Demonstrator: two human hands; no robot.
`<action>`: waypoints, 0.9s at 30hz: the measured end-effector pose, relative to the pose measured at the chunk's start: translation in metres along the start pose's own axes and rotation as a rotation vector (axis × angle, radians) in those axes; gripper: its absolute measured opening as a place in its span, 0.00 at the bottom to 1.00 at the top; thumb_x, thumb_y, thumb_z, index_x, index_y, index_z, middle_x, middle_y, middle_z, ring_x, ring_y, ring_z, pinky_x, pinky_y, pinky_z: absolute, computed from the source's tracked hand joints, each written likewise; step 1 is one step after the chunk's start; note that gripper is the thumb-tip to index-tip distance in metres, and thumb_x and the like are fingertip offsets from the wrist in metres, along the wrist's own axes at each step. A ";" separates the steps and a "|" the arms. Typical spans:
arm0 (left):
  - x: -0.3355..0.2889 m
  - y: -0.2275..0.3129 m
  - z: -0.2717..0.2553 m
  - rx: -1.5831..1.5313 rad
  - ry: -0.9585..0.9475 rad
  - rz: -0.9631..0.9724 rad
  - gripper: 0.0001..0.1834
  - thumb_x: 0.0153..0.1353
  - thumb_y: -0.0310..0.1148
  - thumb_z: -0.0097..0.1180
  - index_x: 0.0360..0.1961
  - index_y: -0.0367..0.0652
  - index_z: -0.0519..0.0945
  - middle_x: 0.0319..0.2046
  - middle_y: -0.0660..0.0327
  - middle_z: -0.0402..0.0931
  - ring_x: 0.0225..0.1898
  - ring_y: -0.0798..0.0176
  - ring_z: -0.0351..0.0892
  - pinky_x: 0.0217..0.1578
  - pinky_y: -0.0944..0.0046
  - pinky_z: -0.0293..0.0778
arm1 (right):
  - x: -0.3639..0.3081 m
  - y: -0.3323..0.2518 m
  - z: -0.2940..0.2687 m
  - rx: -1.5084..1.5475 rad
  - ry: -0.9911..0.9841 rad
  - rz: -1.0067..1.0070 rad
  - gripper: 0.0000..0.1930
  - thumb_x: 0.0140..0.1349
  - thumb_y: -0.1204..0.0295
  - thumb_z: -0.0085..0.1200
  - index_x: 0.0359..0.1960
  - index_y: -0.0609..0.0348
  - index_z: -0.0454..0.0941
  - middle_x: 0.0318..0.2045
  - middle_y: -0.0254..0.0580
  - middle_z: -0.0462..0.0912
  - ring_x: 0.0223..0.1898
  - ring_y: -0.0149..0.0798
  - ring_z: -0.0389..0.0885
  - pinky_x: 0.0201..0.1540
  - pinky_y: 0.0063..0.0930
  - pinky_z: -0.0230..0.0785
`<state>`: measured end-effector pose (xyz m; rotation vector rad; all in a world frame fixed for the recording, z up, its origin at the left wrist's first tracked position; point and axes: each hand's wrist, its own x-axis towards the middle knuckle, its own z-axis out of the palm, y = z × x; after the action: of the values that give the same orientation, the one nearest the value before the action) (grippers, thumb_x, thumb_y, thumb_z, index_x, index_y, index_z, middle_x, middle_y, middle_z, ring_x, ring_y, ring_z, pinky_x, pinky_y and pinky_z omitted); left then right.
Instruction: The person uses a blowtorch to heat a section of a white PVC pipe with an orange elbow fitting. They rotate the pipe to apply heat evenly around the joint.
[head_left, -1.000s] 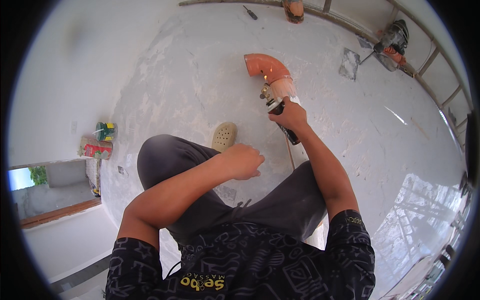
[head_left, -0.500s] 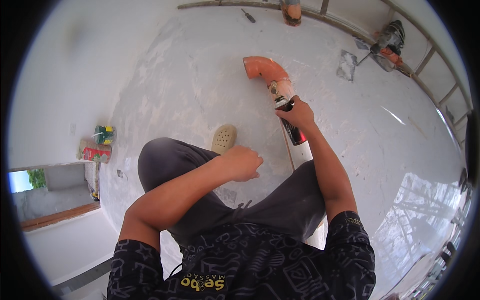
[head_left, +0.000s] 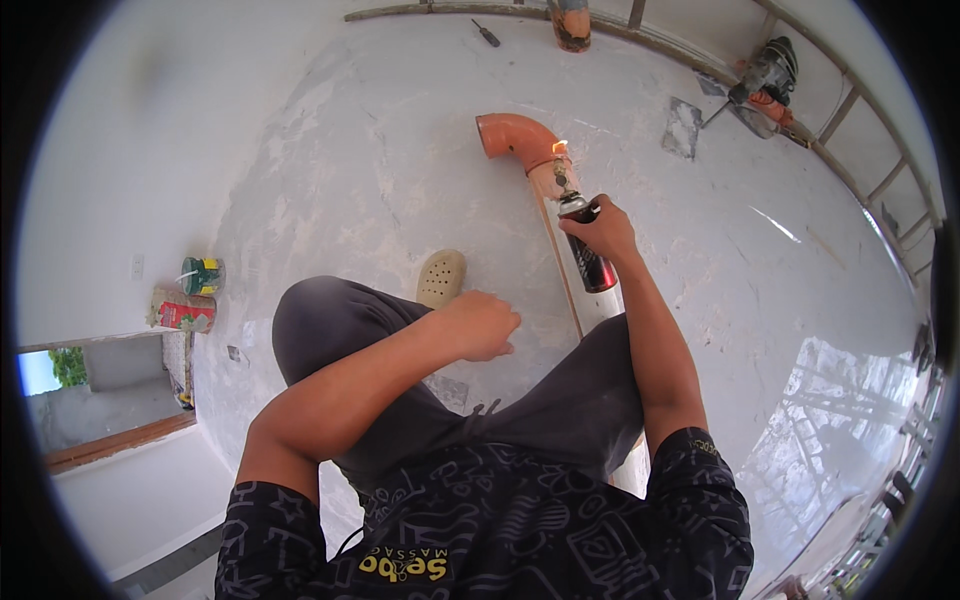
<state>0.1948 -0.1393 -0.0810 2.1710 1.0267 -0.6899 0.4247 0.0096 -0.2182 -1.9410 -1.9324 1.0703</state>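
Gas torch [head_left: 588, 258] is in the R hand [head_left: 606, 228], fingers & thumb wrapped firmly round its can, burner end pointing away from the person. 1 small flame [head_left: 560, 147] shows just beyond the grip, over the collar of an orange elbow pipe [head_left: 515, 133]; can't tell if it touches. Elbow is ahead & a bit L of the grip, its open end turned L. It sits on a pale pipe [head_left: 548, 187], which runs back just L of the can twd the R leg.

L hand [head_left: 487, 327] is nearer the body, L of the grip, fingers curled in; palm's hidden, so can't tell if it holds anything. 1 beige clog [head_left: 441, 278] is just ahead of it.

Well ahead of the grip: screwdriver [head_left: 486, 34] & short orange pipe stub [head_left: 570, 25]. Ahead & R: drill [head_left: 772, 75] nr a ladder [head_left: 840, 115]. Far L: 2 containers, i.e. green tub [head_left: 203, 276] & red-labelled can [head_left: 182, 310], side by side.
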 end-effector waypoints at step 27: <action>-0.106 -0.102 -0.136 -0.236 0.055 -0.153 0.23 0.74 0.49 0.61 0.59 0.43 0.85 0.45 0.48 0.90 0.47 0.48 0.89 0.49 0.51 0.82 | -0.036 -0.071 0.035 0.009 -0.077 0.013 0.44 0.51 0.41 0.75 0.60 0.62 0.75 0.45 0.57 0.91 0.48 0.56 0.91 0.51 0.46 0.82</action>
<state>0.0786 -0.0406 0.0489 1.9319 1.2470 -0.5483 0.3519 -0.0271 -0.1884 -1.9367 -1.9534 1.1723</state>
